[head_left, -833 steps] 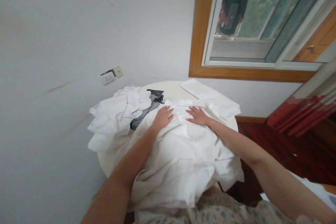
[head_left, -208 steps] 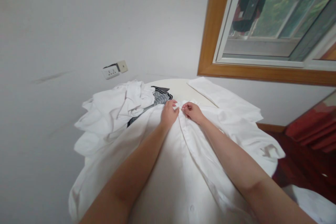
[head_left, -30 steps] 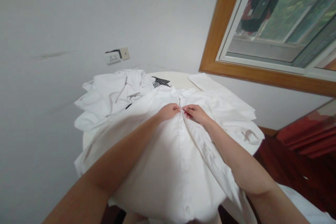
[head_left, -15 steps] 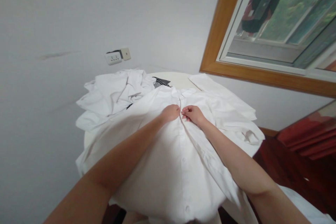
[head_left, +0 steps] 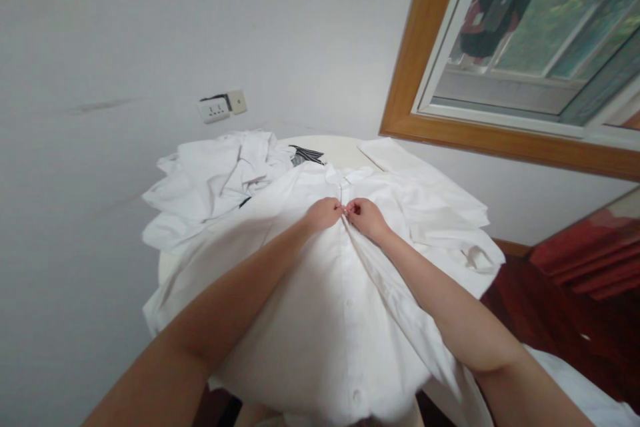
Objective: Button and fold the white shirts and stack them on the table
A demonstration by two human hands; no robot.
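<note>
White shirt (head_left: 300, 327) lies under 2 hands (head_left: 324, 214) (head_left: 369, 219), its placket (head_left: 348, 280) between them.

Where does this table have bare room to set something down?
At the far edge of the table, between the striped cloth, the shirt collar and the folded white cloth. A sliver also shows at the left rim, below the white pile. Elsewhere it is crowded: the shirt covers the middle, with left hand and right hand at its front.
</note>
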